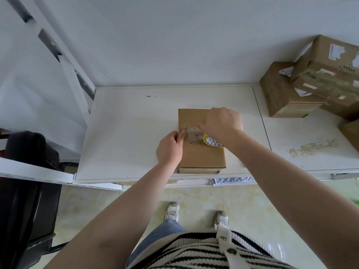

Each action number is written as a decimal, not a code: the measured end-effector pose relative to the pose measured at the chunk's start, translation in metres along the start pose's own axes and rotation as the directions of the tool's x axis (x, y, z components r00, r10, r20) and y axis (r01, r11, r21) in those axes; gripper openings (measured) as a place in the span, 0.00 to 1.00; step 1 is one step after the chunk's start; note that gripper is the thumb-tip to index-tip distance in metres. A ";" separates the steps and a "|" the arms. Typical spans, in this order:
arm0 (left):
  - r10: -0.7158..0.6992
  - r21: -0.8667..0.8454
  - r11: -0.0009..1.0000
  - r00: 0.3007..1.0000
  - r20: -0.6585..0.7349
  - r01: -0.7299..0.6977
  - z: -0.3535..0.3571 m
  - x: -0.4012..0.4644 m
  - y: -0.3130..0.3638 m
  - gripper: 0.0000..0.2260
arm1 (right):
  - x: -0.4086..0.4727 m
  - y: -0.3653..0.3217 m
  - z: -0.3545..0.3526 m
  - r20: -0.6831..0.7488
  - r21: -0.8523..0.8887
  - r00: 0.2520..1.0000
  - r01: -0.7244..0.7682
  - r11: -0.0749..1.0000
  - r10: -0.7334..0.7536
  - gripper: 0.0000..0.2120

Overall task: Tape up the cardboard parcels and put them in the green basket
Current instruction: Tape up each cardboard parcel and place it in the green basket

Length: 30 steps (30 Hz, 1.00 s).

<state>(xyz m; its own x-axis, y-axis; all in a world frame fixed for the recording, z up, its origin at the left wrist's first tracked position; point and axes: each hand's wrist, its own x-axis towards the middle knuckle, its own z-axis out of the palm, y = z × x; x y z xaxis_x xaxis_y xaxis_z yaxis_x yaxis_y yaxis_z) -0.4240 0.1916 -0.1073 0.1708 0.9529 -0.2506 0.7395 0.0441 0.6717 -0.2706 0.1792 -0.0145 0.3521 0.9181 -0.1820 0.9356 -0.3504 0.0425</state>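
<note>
Cardboard parcel (202, 152) lies flat on the white worktop (126, 136) as the left hand (170, 148) presses a strip of clear tape (191, 133) to its left edge. The right hand (221, 123) holds the tape roll (212, 143) against the parcel's top. More cardboard boxes (310, 82) are stacked far right.

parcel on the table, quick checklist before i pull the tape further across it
1. Parcel flat on the white table: ok.
2. Left hand pinning the tape's start at the parcel's left edge: ok.
3. Right hand gripping the tape roll: ok.
4. Tape strip smooth, no wrinkles: cannot tell.
5. Path ahead on the parcel top free of clutter: ok.
6. Green basket ready for drop-off: cannot tell, not clearly in view.
</note>
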 end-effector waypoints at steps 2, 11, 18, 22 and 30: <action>-0.003 -0.003 1.000 1.000 -0.001 0.003 0.000 0.000 0.000 0.21 | 0.000 0.000 0.000 0.001 -0.001 1.000 0.001 1.000 -0.001 0.21; -0.066 -0.051 0.996 0.997 0.031 0.068 0.002 0.001 0.000 0.21 | 0.001 0.003 -0.002 0.019 0.035 0.999 0.027 0.999 -0.028 0.24; -0.079 -0.020 0.997 0.997 0.008 0.079 0.003 0.002 -0.003 0.21 | 0.004 0.056 -0.011 0.098 0.277 0.984 0.116 0.954 -0.148 0.30; -0.073 0.015 0.997 0.997 -0.029 0.073 0.005 0.001 -0.003 0.21 | 0.002 0.074 -0.001 0.049 0.084 0.995 0.080 0.993 -0.084 0.29; -0.049 0.077 0.996 0.997 -0.062 0.054 0.006 0.000 -0.002 0.21 | 0.014 0.089 0.029 0.189 0.156 0.982 -0.042 0.987 0.012 0.31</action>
<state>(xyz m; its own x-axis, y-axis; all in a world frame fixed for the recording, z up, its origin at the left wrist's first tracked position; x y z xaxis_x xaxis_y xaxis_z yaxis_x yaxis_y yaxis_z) -0.4215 0.1894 -0.1124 0.0934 0.9663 -0.2398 0.7954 0.0724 0.6017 -0.1834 0.1560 -0.0414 0.3528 0.8622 -0.3635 0.9045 -0.4137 -0.1034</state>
